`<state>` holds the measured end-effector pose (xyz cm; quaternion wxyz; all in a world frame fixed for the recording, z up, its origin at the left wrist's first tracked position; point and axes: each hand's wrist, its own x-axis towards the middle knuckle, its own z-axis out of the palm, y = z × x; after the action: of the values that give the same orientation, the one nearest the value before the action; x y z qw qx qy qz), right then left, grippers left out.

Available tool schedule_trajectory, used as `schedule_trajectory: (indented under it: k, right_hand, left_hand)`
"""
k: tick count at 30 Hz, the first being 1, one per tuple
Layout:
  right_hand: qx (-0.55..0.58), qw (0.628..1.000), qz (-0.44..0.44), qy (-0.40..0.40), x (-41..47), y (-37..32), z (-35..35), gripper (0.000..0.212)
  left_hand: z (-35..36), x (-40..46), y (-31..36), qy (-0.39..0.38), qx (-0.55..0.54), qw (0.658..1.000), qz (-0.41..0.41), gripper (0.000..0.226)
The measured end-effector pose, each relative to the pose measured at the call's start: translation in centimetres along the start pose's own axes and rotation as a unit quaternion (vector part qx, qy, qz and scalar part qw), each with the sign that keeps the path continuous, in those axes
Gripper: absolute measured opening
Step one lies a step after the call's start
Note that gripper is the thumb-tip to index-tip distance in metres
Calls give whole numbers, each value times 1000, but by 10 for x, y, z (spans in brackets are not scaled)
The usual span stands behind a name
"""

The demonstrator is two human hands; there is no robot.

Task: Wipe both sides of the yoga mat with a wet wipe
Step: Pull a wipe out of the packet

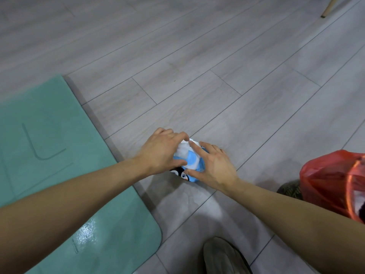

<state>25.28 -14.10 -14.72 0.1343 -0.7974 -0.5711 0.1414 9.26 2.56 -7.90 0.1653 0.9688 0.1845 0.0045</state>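
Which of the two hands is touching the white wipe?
The left hand pinches the white wipe at the pack's top; the right hand only holds the blue pack.

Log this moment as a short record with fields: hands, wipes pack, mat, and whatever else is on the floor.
left hand: over the wipes pack, fingers curled on a white wipe at its top
right hand: holds the pack's right side, forefinger on the wipe
wipes pack: blue, penguin print, on the floor between the hands
yoga mat: teal, flat on the floor left of the pack, not touching it
red plastic bag: right edge
shoe: bottom, grey
floor: grey planks
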Motion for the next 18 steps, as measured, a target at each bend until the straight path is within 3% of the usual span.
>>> schedule_trajectory:
  k: [3, 8, 15, 18]
  right_hand:
    - [-2, 1000, 2, -2, 1, -1, 0, 96]
    - [-8, 1000, 4, 2, -1, -1, -1, 94]
    - [-3, 1000, 25, 7, -1, 0, -4, 92]
    - [-10, 999, 35, 5, 1, 0, -5, 93]
  left_hand:
    - [4, 10, 5, -9, 72, 997, 27, 20]
    - [14, 10, 0, -9, 33, 999, 13, 8]
    - [10, 4, -4, 77, -70, 994, -21, 12]
    - [-29, 19, 2, 192, -108, 974, -57, 23]
